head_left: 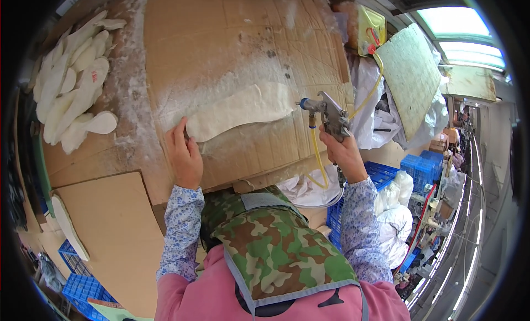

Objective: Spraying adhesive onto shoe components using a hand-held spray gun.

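A long cream-white insole (243,108) lies slantwise on a cardboard sheet whose surface carries white overspray. Its left end is between the thumb and fingers of my left hand (185,158), which are closed on the edge. My right hand (343,154) is wrapped round the grip of a metal spray gun (330,112). The gun's nozzle points left at the insole's right end, a little apart from it. A yellow hose (317,150) hangs from the gun, and another yellow hose (380,78) runs up to a yellow container.
A heap of white insoles (72,89) lies at the far left. Below it, a brown board (105,232) has one insole (69,227) at its edge. The yellow container (371,31) and a pale panel (408,72) stand far right. Blue crates (422,169) and white sacks (393,227) are at right.
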### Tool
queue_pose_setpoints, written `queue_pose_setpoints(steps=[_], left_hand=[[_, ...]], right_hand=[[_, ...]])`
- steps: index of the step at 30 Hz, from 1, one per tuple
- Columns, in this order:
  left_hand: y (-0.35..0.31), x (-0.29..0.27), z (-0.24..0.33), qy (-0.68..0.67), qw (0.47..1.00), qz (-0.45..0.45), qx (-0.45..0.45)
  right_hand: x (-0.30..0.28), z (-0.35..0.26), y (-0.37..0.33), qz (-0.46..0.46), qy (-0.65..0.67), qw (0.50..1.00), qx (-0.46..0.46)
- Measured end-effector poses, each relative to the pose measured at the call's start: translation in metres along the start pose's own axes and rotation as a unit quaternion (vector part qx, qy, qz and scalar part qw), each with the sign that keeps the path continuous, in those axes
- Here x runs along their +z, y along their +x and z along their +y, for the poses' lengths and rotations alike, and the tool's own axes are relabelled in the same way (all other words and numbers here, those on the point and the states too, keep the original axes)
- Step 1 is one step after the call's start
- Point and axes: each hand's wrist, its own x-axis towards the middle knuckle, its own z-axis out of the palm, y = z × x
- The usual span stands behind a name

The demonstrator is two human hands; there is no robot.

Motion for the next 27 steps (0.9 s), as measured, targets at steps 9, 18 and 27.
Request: queue_pose_setpoints(steps=[9,18,27], left_hand=[[0.002,-0.004,-0.001,-0.032,0.999,0.031,0.015],[0.005,-0.008,0.003,-0.039,0.997,0.048,0.037],[0.004,-0.012,0.002,-0.05,0.997,0.053,0.04]], right_hand=[[0.001,-0.002,0.01,0.0,-0.078,0.995,-0.06],[-0.002,-0.005,0.009,-0.016,-0.108,0.991,-0.071],[0.002,-0.001,0.012,-0.029,-0.098,0.992,-0.076]])
